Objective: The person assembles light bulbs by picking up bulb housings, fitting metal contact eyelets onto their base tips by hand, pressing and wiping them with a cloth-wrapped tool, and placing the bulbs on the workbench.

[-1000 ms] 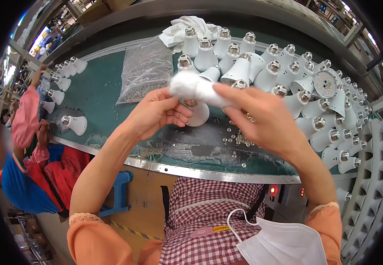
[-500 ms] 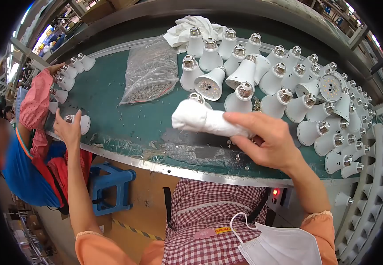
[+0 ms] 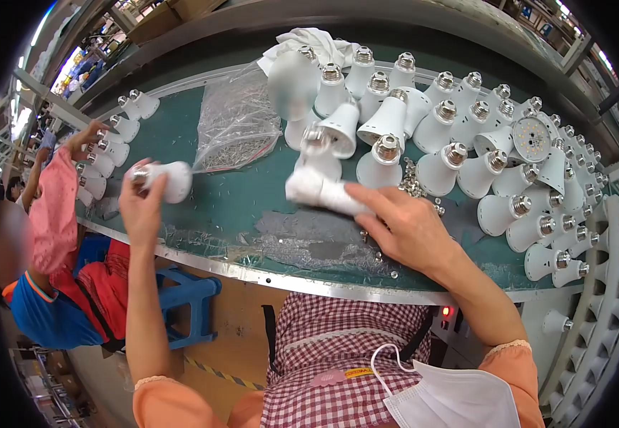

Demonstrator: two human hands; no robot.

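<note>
My left hand (image 3: pixel 145 207) grips a white bulb housing (image 3: pixel 175 182) by its metal screw base, above the left part of the green table. Around one end of a rolled white cloth (image 3: pixel 321 191), my right hand (image 3: pixel 395 225) is closed at the middle of the table. Just beyond the cloth stands a bulb housing (image 3: pixel 319 160), and a blurred white round shape (image 3: pixel 293 85) shows above it. Small metal caps (image 3: pixel 411 182) lie scattered beyond my right hand. Many upright bulb housings (image 3: pixel 438 128) crowd the right side.
A clear plastic bag (image 3: pixel 236 118) of small metal pins lies behind the middle. A crumpled white cloth (image 3: pixel 309 41) is at the back. At the left, a co-worker in a pink sleeve (image 3: pixel 54 210) reaches toward more bulbs (image 3: pixel 113 148). A blue stool (image 3: pixel 181 289) stands below.
My left hand left the middle for the left bulb, took hold of it and lifted it rightward. My right hand keeps the rolled cloth. The co-worker's arm has moved.
</note>
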